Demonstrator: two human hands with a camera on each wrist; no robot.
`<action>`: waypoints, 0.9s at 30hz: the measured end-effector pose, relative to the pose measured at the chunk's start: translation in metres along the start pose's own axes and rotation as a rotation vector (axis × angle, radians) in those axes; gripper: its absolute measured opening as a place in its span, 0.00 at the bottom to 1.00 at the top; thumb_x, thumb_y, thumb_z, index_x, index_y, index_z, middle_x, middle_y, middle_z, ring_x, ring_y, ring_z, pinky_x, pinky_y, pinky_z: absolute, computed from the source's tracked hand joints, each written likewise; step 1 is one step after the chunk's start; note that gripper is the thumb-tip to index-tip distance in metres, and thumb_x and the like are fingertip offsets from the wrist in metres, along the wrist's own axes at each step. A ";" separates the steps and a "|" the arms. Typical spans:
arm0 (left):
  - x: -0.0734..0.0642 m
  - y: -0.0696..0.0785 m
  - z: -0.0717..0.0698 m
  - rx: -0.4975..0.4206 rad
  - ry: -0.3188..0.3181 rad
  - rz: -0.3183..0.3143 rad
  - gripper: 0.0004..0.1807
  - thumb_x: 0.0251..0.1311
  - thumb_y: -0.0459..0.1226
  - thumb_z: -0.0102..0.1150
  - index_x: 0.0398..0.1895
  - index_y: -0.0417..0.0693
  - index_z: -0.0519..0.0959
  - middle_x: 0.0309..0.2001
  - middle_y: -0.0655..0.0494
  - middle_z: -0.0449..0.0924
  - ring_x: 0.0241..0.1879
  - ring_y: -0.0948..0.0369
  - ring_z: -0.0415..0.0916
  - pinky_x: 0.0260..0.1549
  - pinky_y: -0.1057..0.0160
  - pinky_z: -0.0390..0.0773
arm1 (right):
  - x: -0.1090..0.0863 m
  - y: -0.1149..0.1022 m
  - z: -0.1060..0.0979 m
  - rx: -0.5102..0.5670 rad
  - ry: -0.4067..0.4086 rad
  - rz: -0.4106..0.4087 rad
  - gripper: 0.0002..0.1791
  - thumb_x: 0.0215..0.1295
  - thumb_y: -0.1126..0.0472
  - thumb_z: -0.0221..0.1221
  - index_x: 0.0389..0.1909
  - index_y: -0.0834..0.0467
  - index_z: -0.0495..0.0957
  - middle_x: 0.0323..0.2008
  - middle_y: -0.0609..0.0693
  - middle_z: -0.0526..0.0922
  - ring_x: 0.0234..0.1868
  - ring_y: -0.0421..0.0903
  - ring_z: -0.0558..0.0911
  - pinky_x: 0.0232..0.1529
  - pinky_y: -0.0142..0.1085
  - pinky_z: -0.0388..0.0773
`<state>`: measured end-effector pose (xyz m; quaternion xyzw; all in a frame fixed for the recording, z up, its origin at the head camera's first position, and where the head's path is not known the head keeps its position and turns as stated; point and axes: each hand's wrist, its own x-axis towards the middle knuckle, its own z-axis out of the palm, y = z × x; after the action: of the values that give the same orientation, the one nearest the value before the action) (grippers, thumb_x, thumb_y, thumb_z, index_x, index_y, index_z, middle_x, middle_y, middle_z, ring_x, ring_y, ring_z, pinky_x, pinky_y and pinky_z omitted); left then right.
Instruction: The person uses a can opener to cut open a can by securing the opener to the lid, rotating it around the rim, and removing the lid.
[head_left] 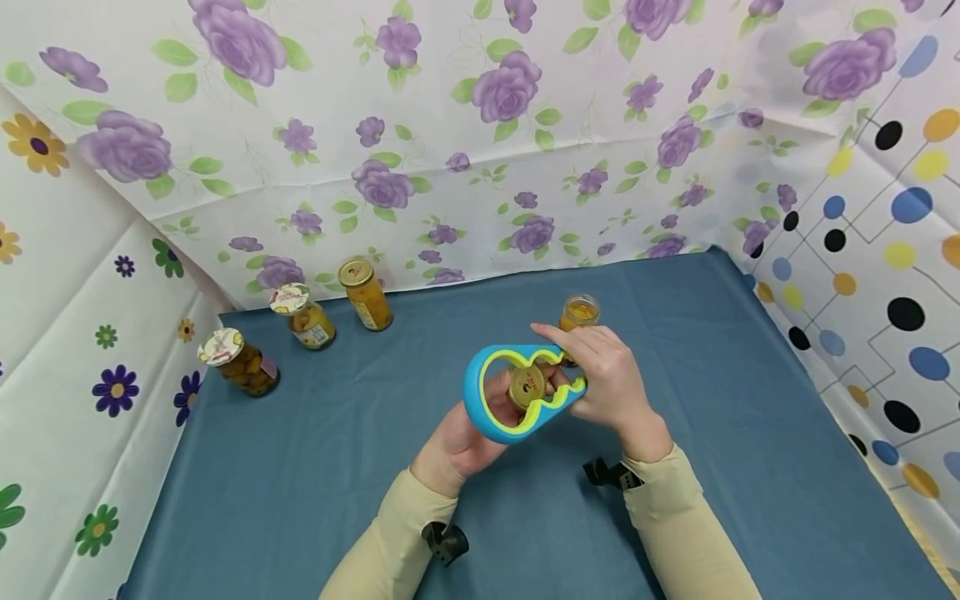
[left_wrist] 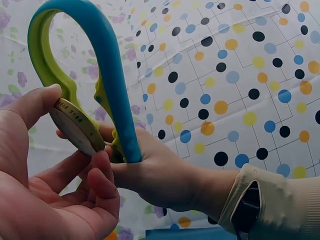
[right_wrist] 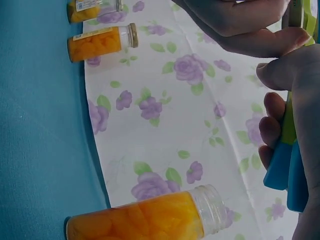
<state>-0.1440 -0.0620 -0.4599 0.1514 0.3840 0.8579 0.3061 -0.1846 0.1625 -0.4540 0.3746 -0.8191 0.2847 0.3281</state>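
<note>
Gold lid (left_wrist: 79, 126), illegible rim lettering (left_wrist: 71, 111), pinched by left hand (head_left: 463, 440)

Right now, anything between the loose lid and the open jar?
Yes: in the head view, the right hand and the opener it grips stand between the lid, pinched by the left hand, and the open jar.

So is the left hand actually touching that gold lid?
Touching. The left wrist view shows the left hand pinching the gold lid by its edge, with no gap between.
</note>
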 end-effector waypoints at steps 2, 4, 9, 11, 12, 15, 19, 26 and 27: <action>0.000 0.000 0.000 -0.013 0.007 -0.001 0.31 0.72 0.59 0.65 0.64 0.47 0.76 0.58 0.56 0.77 0.55 0.62 0.75 0.54 0.66 0.75 | 0.001 0.000 -0.001 0.004 0.000 0.002 0.32 0.73 0.40 0.58 0.69 0.55 0.80 0.33 0.48 0.84 0.32 0.48 0.79 0.46 0.52 0.81; 0.000 0.000 0.000 -0.031 0.011 -0.002 0.29 0.74 0.58 0.63 0.64 0.47 0.77 0.57 0.56 0.78 0.54 0.62 0.76 0.53 0.66 0.76 | 0.001 0.000 -0.001 0.007 0.001 0.004 0.31 0.73 0.41 0.58 0.68 0.56 0.81 0.34 0.49 0.85 0.33 0.49 0.81 0.46 0.53 0.81; 0.000 0.001 0.001 -0.066 0.024 -0.016 0.29 0.75 0.58 0.61 0.66 0.48 0.77 0.59 0.56 0.78 0.55 0.62 0.76 0.55 0.64 0.77 | 0.001 0.000 -0.003 0.009 0.004 0.022 0.29 0.73 0.46 0.58 0.70 0.55 0.80 0.38 0.51 0.87 0.35 0.51 0.83 0.46 0.56 0.81; 0.000 0.002 0.001 -0.078 0.039 -0.023 0.29 0.77 0.58 0.59 0.68 0.48 0.76 0.62 0.56 0.77 0.56 0.61 0.76 0.56 0.63 0.77 | 0.001 0.000 -0.004 0.005 0.001 0.041 0.27 0.73 0.49 0.59 0.70 0.54 0.80 0.38 0.51 0.87 0.34 0.51 0.82 0.46 0.56 0.82; 0.000 0.002 0.001 -0.087 0.045 -0.031 0.29 0.78 0.57 0.58 0.70 0.48 0.75 0.62 0.56 0.77 0.55 0.61 0.76 0.56 0.63 0.77 | 0.000 0.000 -0.005 0.004 0.000 0.051 0.27 0.73 0.51 0.60 0.70 0.54 0.80 0.38 0.51 0.87 0.33 0.50 0.82 0.46 0.56 0.82; -0.001 0.003 0.001 -0.117 0.056 -0.046 0.29 0.81 0.56 0.55 0.73 0.48 0.71 0.64 0.58 0.78 0.54 0.62 0.77 0.54 0.63 0.78 | 0.000 0.000 -0.007 0.000 -0.001 0.085 0.26 0.68 0.59 0.64 0.68 0.54 0.81 0.34 0.50 0.86 0.30 0.48 0.79 0.46 0.56 0.82; -0.002 0.003 0.002 -0.141 0.037 -0.039 0.23 0.85 0.52 0.48 0.72 0.50 0.72 0.65 0.59 0.79 0.51 0.62 0.76 0.51 0.64 0.78 | 0.001 0.000 -0.010 0.008 0.008 0.121 0.28 0.62 0.65 0.69 0.65 0.54 0.83 0.29 0.47 0.82 0.26 0.45 0.74 0.40 0.52 0.80; 0.002 0.002 0.004 -0.044 0.030 -0.048 0.22 0.87 0.40 0.35 0.57 0.54 0.85 0.54 0.59 0.82 0.51 0.60 0.75 0.53 0.61 0.75 | 0.000 0.005 -0.018 0.007 0.061 0.146 0.23 0.67 0.59 0.68 0.62 0.56 0.85 0.33 0.51 0.86 0.26 0.45 0.75 0.35 0.51 0.75; 0.002 0.002 0.004 -0.031 0.031 -0.051 0.22 0.87 0.39 0.35 0.57 0.55 0.85 0.54 0.59 0.82 0.51 0.59 0.75 0.53 0.61 0.75 | 0.000 0.005 -0.020 0.005 0.069 0.146 0.22 0.68 0.57 0.67 0.62 0.56 0.85 0.34 0.52 0.86 0.27 0.46 0.75 0.35 0.51 0.75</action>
<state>-0.1445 -0.0592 -0.4558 0.1233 0.3789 0.8579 0.3244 -0.1823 0.1796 -0.4430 0.3046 -0.8319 0.3224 0.3335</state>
